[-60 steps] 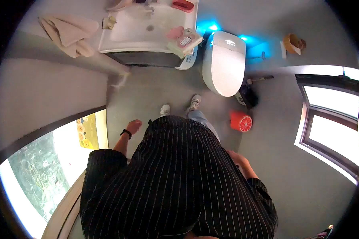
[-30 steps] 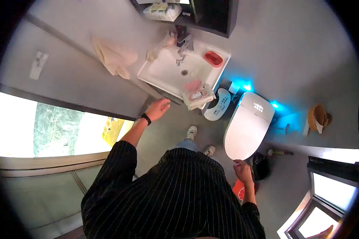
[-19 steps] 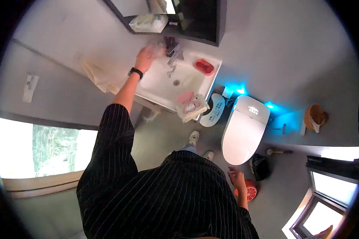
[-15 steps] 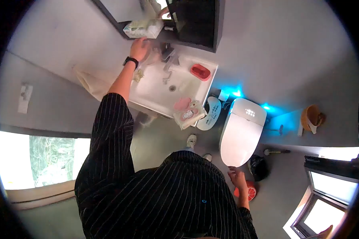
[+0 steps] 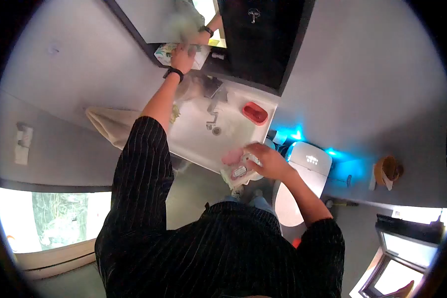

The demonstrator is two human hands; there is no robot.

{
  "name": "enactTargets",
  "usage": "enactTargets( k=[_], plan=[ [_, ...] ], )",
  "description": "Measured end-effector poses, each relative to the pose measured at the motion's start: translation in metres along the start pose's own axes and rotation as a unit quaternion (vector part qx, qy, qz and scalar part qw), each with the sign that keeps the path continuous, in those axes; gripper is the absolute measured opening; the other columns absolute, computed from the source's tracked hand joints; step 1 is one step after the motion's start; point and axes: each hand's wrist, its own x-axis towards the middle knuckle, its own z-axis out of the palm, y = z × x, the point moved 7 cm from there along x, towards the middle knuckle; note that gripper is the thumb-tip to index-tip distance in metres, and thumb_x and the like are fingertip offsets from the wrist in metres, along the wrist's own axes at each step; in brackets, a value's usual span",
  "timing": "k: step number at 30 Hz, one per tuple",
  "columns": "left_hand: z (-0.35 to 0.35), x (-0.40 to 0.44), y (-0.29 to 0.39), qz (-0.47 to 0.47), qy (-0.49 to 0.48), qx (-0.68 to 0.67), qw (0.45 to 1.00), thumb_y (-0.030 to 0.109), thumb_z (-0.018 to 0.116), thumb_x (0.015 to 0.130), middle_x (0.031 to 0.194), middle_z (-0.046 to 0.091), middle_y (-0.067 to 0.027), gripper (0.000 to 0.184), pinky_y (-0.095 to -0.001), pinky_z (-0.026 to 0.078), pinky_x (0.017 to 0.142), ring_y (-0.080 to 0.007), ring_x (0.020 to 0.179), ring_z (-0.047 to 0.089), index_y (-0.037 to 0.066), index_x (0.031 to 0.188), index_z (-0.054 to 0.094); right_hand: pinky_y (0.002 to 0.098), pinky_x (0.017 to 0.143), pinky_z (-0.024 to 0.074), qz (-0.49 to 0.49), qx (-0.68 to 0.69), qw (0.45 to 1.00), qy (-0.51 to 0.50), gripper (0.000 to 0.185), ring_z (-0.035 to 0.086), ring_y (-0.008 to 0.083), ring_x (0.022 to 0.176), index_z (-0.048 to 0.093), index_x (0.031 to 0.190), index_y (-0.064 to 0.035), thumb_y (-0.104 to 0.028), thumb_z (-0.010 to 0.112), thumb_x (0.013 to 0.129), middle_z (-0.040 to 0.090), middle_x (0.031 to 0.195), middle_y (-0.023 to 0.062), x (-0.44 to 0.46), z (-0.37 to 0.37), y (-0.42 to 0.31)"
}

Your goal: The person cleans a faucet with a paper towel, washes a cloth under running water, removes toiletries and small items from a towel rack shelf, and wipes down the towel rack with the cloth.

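My left hand (image 5: 183, 59) rests on the front of a white, leafy-patterned tissue pack (image 5: 200, 57) on the shelf below the mirror. Its fingers stretch up over the pack, and a dark watch band sits on the wrist. At the basin's front right corner, my right hand (image 5: 269, 161) reaches over a wipes pack (image 5: 239, 172) with a label. Thumb and fingers are apart around its upper right part; how firmly they touch cannot be made out. A pink rounded item (image 5: 231, 157) lies beside the fingers at that pack.
A white washbasin (image 5: 191, 141) with a faucet (image 5: 212, 119) lies ahead. On its right rim sits a red soap dish (image 5: 255, 113). The toilet (image 5: 308, 171) stands to the right, a beige towel (image 5: 111, 124) hangs left, and a mirror cabinet (image 5: 263, 44) juts out above.
My right hand has risen from beside the toilet's front to the wipes pack. My left hand has moved up from the shelf edge onto the tissue pack. The view has tilted slightly upward.
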Motion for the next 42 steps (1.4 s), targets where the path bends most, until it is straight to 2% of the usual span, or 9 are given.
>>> enactTargets(
  k=[7, 8, 9, 15, 24, 31, 33, 36, 42],
  plan=[
    [-0.033, -0.022, 0.016, -0.128, 0.009, -0.249, 0.960, 0.018, 0.058, 0.092, 0.121, 0.060, -0.0255, 0.032, -0.0487, 0.043, 0.102, -0.0432, 0.115, 0.056, -0.001, 0.117, 0.062, 0.0432, 0.105, 0.0467, -0.121, -0.141, 0.974, 0.129, 0.047, 0.048, 0.0350, 0.131, 0.058, 0.131, -0.0117, -0.019, 0.066, 0.086, 0.050, 0.143, 0.0132, 0.226, -0.016, 0.006],
    [-0.017, -0.024, -0.004, -0.128, 0.069, -0.247, 0.958, 0.016, 0.058, 0.092, 0.118, 0.062, -0.0245, 0.032, -0.0444, 0.044, 0.100, -0.0404, 0.113, 0.058, -0.001, 0.118, 0.062, 0.0443, 0.106, 0.0456, -0.128, -0.162, 0.966, 0.154, 0.047, 0.046, 0.0340, 0.133, 0.059, 0.130, -0.0129, -0.017, 0.066, 0.084, 0.050, 0.143, 0.0118, 0.250, -0.018, 0.005],
    [-0.018, -0.026, -0.005, -0.131, 0.016, -0.270, 0.954, 0.011, 0.057, 0.094, 0.111, 0.063, -0.0096, 0.030, -0.0322, 0.046, 0.092, -0.0212, 0.102, 0.059, 0.001, 0.122, 0.061, 0.0443, 0.106, 0.0456, -0.138, -0.157, 0.966, 0.154, 0.047, 0.046, 0.0340, 0.133, 0.059, 0.130, -0.0129, -0.017, 0.066, 0.084, 0.050, 0.143, 0.0118, 0.272, -0.017, 0.008],
    [-0.028, -0.044, 0.005, -0.322, 0.022, -0.517, 0.793, 0.012, 0.055, 0.095, 0.108, 0.064, -0.0015, 0.028, -0.0276, 0.045, 0.086, -0.0142, 0.097, 0.057, 0.002, 0.120, 0.063, 0.0647, 0.116, 0.0227, -0.098, -0.344, 0.928, 0.106, 0.040, 0.030, 0.0338, 0.145, 0.062, 0.132, -0.0169, -0.025, 0.056, 0.093, 0.043, 0.151, 0.0025, 0.350, 0.008, 0.020],
    [-0.059, -0.078, 0.032, -0.312, 0.091, -0.713, 0.622, 0.014, 0.060, 0.096, 0.136, 0.061, -0.0059, 0.029, -0.0339, 0.039, 0.105, -0.0160, 0.123, 0.056, 0.006, 0.124, 0.064, 0.0610, 0.110, 0.0366, -0.059, -0.366, 0.927, 0.055, 0.051, 0.031, 0.0338, 0.144, 0.055, 0.139, -0.0172, -0.024, 0.060, 0.089, 0.042, 0.148, 0.0007, 0.369, 0.026, 0.027],
    [-0.077, -0.062, 0.021, -0.300, 0.046, -0.585, 0.752, 0.017, 0.060, 0.098, 0.134, 0.063, -0.0064, 0.029, -0.0308, 0.043, 0.101, -0.0152, 0.120, 0.058, 0.002, 0.123, 0.063, 0.0581, 0.111, 0.0328, -0.103, -0.335, 0.926, 0.136, 0.038, 0.037, 0.0343, 0.137, 0.065, 0.126, -0.0127, -0.027, 0.058, 0.091, 0.045, 0.144, 0.0050, 0.364, 0.006, 0.018],
    [-0.083, -0.058, 0.013, -0.272, 0.056, -0.498, 0.822, 0.018, 0.066, 0.096, 0.105, 0.069, -0.0014, 0.028, -0.0261, 0.049, 0.085, -0.0105, 0.096, 0.063, 0.000, 0.117, 0.069, 0.0561, 0.110, 0.0330, -0.114, -0.266, 0.939, 0.185, 0.047, 0.041, 0.0363, 0.133, 0.058, 0.131, -0.0119, -0.030, 0.064, 0.088, 0.044, 0.144, 0.0109, 0.364, -0.005, 0.016],
    [-0.066, -0.054, -0.015, -0.362, 0.118, -0.580, 0.720, 0.021, 0.073, 0.091, 0.102, 0.070, -0.0044, 0.032, -0.0259, 0.051, 0.080, -0.0125, 0.088, 0.066, -0.003, 0.113, 0.068, 0.0552, 0.107, 0.0369, -0.057, -0.124, 0.954, 0.265, 0.062, 0.045, 0.0397, 0.129, 0.053, 0.133, -0.0121, -0.038, 0.073, 0.081, 0.050, 0.137, 0.0173, 0.368, -0.013, 0.032],
    [-0.062, -0.025, -0.031, -0.383, 0.085, -0.486, 0.781, 0.020, 0.079, 0.084, 0.096, 0.072, -0.0063, 0.032, -0.0260, 0.054, 0.071, -0.0149, 0.081, 0.070, -0.002, 0.105, 0.068, 0.0566, 0.099, 0.0440, -0.004, -0.081, 0.949, 0.305, 0.076, 0.053, 0.0396, 0.123, 0.052, 0.135, -0.0135, -0.049, 0.079, 0.073, 0.061, 0.126, 0.0189, 0.382, -0.014, 0.049]
  ],
)
